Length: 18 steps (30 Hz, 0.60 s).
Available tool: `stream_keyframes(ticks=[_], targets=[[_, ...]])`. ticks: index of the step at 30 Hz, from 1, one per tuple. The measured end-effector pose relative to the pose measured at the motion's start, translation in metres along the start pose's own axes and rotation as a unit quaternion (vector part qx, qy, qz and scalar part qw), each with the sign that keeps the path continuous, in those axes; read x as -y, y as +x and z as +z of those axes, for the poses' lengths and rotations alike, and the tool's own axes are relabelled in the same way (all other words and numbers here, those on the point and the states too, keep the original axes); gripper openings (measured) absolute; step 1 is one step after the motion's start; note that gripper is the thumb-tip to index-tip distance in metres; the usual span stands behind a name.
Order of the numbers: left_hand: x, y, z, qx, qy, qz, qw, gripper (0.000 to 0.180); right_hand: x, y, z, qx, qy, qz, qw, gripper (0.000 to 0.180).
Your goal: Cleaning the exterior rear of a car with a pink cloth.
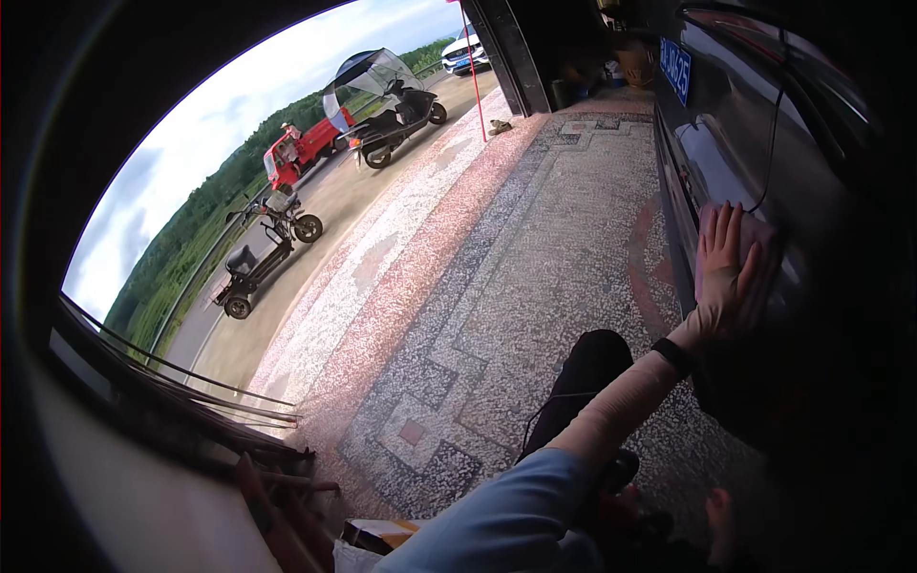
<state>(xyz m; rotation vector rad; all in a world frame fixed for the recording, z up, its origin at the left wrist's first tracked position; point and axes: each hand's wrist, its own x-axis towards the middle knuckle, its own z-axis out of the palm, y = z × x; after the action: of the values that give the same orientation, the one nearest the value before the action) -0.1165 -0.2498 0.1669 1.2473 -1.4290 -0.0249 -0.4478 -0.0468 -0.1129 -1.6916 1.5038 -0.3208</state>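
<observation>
A pink cloth (761, 233) lies against the dark rear panel of a car (712, 143) on the right. My left hand (728, 258) presses it there, its fingers spread over the cloth. A light blue sleeve and a black wristband show on that arm. Below the blue number plate (675, 69), the car's dark paint reflects light. Low on the right, what looks like my right hand (720, 511) hangs in shadow, apart from the car, and its fingers cannot be made out. A thin dark cord (770, 153) runs down the panel to the cloth.
Patterned pebble flooring (535, 277) leads to a wide doorway. Outside stand a cargo tricycle (263, 244), a scooter with a canopy (392, 124), a red three-wheeler (310, 143) and a white car (464, 53). A red metal frame (282, 511) stands lower left. Baskets (633, 67) sit at the back.
</observation>
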Motion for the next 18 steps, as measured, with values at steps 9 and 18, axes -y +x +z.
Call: stream_keyframes(ticks=[9, 18], targets=[[0.001, -0.043, 0.030, -0.126, -0.114, -0.142, 0.975, 0.059, -0.037, 0.029, 0.000, 0.036, -0.007, -0.030, 0.999, 0.029], [0.002, -0.071, 0.049, -0.125, -0.085, -0.263, 0.953, 0.058, -0.064, 0.048, -0.005, 0.064, -0.011, -0.074, 0.995, 0.035]])
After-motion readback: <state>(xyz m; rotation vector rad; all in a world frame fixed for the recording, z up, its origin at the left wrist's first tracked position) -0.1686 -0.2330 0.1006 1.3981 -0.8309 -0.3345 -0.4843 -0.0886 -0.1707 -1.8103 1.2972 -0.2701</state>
